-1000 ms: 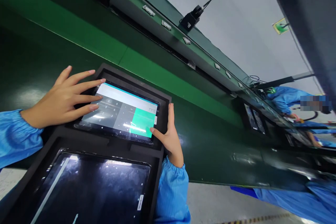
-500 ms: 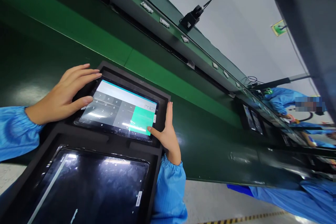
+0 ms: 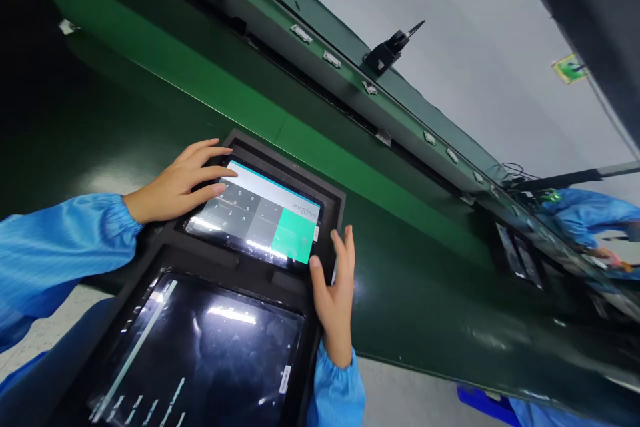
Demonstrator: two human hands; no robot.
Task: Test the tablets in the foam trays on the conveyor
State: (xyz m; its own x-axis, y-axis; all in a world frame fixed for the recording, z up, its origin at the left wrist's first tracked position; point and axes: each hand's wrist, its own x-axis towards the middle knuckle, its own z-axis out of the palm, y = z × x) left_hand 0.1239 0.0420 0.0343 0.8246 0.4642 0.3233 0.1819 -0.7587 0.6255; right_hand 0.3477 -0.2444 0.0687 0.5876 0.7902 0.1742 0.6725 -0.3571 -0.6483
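A tablet point(image 3: 260, 213) with a lit calculator screen and a large green area lies in the far recess of a black tray point(image 3: 240, 140). My left hand point(image 3: 183, 180) is open over the tablet's left side, its fingers spread and the fingertips at or just above the screen edge. At the tray's right side, my right hand point(image 3: 337, 290) is open, its thumb by the tablet's lower right corner and its fingers along the tray wall. Neither hand grips anything. Nearer to me, a second tablet point(image 3: 225, 340) with a dark, reflective screen fills the other recess.
The tray rests at the edge of a green bench point(image 3: 410, 307). Behind runs a ledge with small metal clips and a black power adapter point(image 3: 385, 57). Farther right stands another tray with tablets point(image 3: 520, 257), near a co-worker's blue sleeve point(image 3: 580, 213). A blue bin point(image 3: 487, 407) sits below.
My right thumb has come off the green area to the tablet's corner. My left fingers have shifted onto the screen's left part. The whole view has swung left, and pale streaks show on the dark screen.
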